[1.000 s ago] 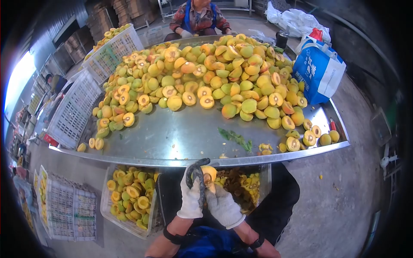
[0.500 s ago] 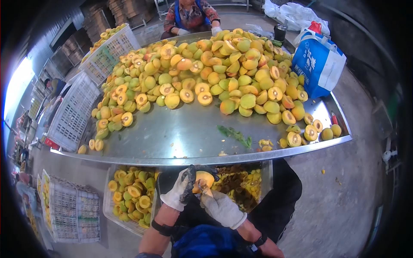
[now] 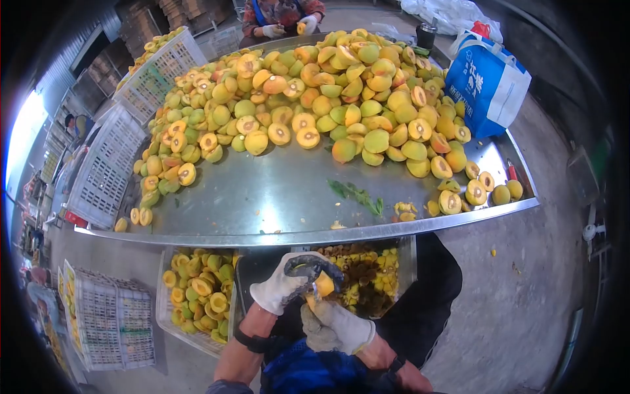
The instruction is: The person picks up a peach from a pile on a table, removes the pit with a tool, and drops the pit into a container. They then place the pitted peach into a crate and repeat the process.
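My left hand (image 3: 289,284), in a white glove with dark-coated fingers, is closed around a yellow peach half (image 3: 325,284). Just below it is my right hand (image 3: 336,326), in a pale, stained glove. Its fingers are closed on a small hand tool (image 3: 311,302), mostly hidden, whose tip meets the fruit. Beneath my hands, a crate holds yellow scraps and brown pits (image 3: 367,276). To its left stands a crate of hollowed peach halves (image 3: 203,289).
A large heap of peach halves (image 3: 262,105) covers the back of the metal table (image 3: 262,197). A blue-and-white bag (image 3: 482,85) and dark cup (image 3: 426,36) stand at right. White crates (image 3: 108,171) line the left. Across the table, a gloved person (image 3: 282,16) holds fruit.
My left hand has turned over the peach half, so less of its cut face shows. My right hand has dropped slightly lower. The person opposite has raised their hands, with fruit in one.
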Motion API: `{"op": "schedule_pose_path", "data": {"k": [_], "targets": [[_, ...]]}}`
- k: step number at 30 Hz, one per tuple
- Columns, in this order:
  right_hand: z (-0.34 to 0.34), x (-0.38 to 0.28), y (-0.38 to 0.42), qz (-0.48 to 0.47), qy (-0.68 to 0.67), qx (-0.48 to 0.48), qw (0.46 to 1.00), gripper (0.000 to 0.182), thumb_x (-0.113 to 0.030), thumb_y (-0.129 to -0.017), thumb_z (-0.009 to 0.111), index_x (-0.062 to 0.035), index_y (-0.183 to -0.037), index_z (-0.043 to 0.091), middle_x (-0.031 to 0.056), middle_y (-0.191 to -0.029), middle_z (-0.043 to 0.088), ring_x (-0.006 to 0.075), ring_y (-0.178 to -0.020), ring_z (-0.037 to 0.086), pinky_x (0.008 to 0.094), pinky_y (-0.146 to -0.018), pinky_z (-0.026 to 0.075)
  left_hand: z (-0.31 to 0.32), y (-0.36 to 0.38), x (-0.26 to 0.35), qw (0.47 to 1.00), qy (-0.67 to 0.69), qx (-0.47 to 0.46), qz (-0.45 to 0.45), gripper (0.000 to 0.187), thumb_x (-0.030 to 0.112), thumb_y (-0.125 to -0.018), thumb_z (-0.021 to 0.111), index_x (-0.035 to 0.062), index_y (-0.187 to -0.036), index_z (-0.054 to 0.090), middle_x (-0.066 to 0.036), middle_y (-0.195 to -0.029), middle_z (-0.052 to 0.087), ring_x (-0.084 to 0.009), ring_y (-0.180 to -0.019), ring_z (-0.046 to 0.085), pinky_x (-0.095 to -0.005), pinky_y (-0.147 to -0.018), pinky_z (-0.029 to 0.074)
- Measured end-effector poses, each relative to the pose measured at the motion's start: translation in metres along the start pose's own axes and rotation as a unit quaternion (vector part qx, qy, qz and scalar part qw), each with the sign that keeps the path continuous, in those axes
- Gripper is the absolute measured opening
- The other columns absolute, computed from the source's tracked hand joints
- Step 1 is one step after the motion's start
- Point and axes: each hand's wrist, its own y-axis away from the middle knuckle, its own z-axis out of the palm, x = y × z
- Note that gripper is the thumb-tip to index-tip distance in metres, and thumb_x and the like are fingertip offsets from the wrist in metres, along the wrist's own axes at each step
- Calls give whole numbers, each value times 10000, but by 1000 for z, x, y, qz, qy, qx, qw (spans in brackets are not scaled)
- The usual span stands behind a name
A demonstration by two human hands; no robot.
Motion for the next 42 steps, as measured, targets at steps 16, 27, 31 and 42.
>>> {"op": "schedule_pose_path", "data": {"k": [16,27,31,42], "targets": [[-35,-12,13,-39,294,17,955,373,-360,-963,500,-31,-850,633,-3,-643,537,75,-628,487,220,-584,398,12,-11,-62,886,383,261,4,697,625,-954,417,35,-1315,503,-115,-1069,656,-238,-980,660,-372,-860,563],[-118,-6,22,-83,67,392,914,397,-478,-971,527,-108,-828,534,-35,-554,389,103,-410,339,277,-378,270,-51,105,58,739,-347,563,-128,322,88,-964,525,-17,-1268,534,-150,-1105,610,-235,-1021,595,-345,-808,517],[-124,4,8,-44,225,427,874,358,-391,-1001,488,-107,-802,579,-9,-594,513,106,-445,439,267,-406,339,-128,138,107,553,-664,503,-26,290,88,-874,606,-28,-1139,596,-216,-1080,628,-385,-1003,598,-421,-885,468],[-145,26,-13,-24,363,473,802,229,-306,-1015,481,-120,-933,587,-40,-659,524,86,-541,467,269,-460,376,-305,-17,169,424,-781,427,-168,555,280,-767,743,87,-1255,562,-231,-1285,517,-397,-1067,597,-448,-889,506]]}}
